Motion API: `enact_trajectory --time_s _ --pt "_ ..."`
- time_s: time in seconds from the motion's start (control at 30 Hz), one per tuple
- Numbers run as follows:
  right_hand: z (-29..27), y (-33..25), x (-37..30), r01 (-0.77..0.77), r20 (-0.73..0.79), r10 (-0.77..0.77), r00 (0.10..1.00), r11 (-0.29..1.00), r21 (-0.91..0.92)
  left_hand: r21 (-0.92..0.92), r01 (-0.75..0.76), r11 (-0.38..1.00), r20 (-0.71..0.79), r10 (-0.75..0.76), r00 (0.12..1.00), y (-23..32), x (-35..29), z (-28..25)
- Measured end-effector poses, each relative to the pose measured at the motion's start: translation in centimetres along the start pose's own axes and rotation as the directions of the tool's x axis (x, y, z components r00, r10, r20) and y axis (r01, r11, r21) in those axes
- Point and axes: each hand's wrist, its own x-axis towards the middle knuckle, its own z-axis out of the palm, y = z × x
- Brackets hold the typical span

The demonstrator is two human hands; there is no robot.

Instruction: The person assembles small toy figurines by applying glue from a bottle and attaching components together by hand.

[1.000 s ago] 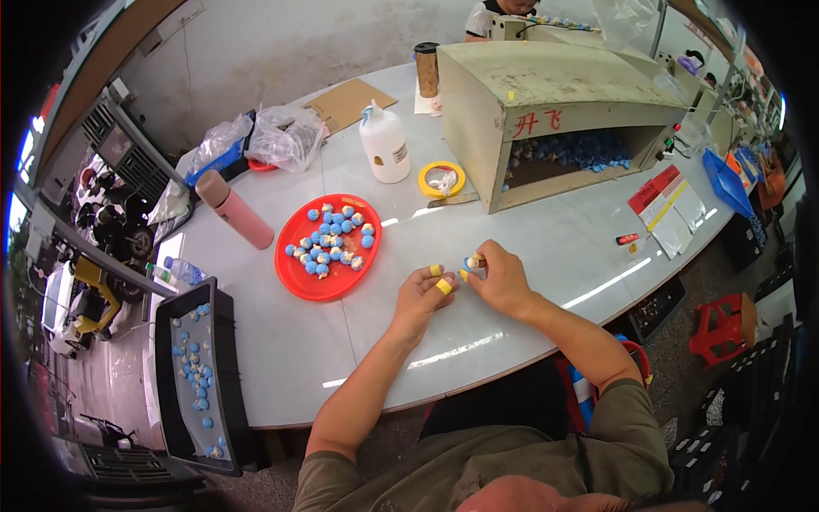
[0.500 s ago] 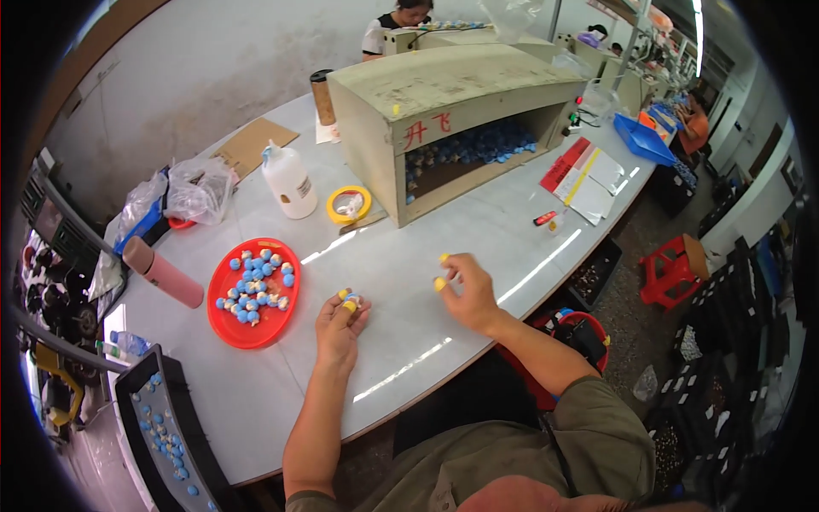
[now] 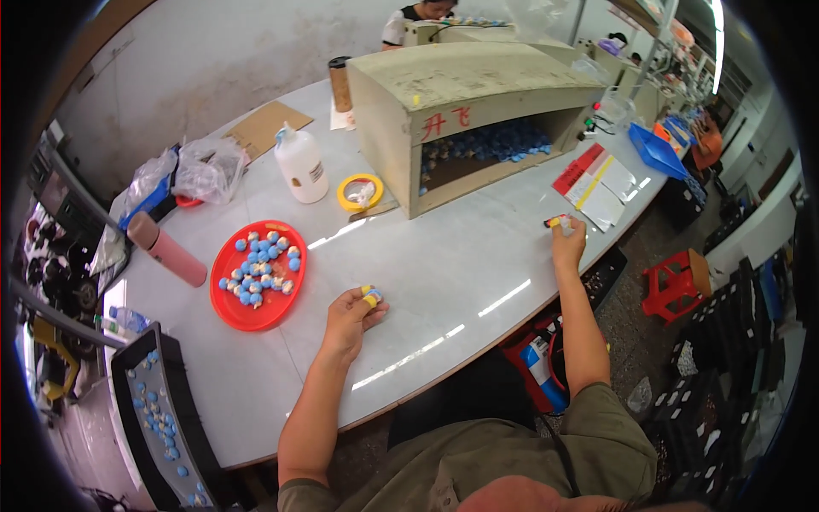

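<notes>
My left hand [image 3: 348, 322] is closed over the grey-white tabletop, pinching a small blue-and-white ball piece [image 3: 374, 295] between fingers with yellow finger covers. To its left, a red round tray [image 3: 223, 309] holds several small blue balls with cream parts [image 3: 256, 266]. My right hand [image 3: 568, 246] is stretched out to the right side of the table, also with yellow finger covers. Its fingertips close on a small red tube [image 3: 550, 223] with a dark end, mostly hidden by the fingers.
A beige metal box [image 3: 384, 111] with blue pieces inside stands at the back. Around it are a white bottle [image 3: 300, 171], a yellow tape roll [image 3: 360, 193], a pink flask [image 3: 166, 249] and red-and-white papers [image 3: 597, 186]. A black bin [image 3: 128, 427] stands at the left edge.
My right hand has moved right and away from me, from the middle of the table to the red tube. My left hand still pinches the ball piece. The view has shifted slightly.
</notes>
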Motion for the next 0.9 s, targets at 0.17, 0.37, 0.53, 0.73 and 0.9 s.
enact_trajectory --time_s 0.17,0.37,0.53,0.73,0.9 --pt "0.2 -10.8 -7.4 -0.255 0.542 -0.137 0.829 0.770 0.585 0.066 -0.009 0.998 0.072 0.004 0.997 -0.2 0.6 -0.3" --pt "2.4 -19.3 -15.1 -0.090 0.698 -0.552 0.456 0.752 0.653 0.070 0.000 0.998 0.092 -0.006 0.996 -0.4 0.8 -1.4" --pt "2.7 -20.0 -16.1 -0.050 0.638 -0.674 0.374 0.672 0.739 0.017 0.040 0.999 0.116 -0.042 0.992 -0.2 0.7 -1.4" --pt "3.4 -18.2 -17.5 0.033 0.456 -0.746 0.486 0.537 0.843 0.068 0.006 0.998 0.185 -0.018 0.983 -0.2 0.4 -0.9" --pt "3.6 -17.9 -17.4 0.148 0.360 -0.821 0.442 0.463 0.874 0.101 0.011 0.995 0.198 -0.031 0.980 -0.2 0.6 -0.8"
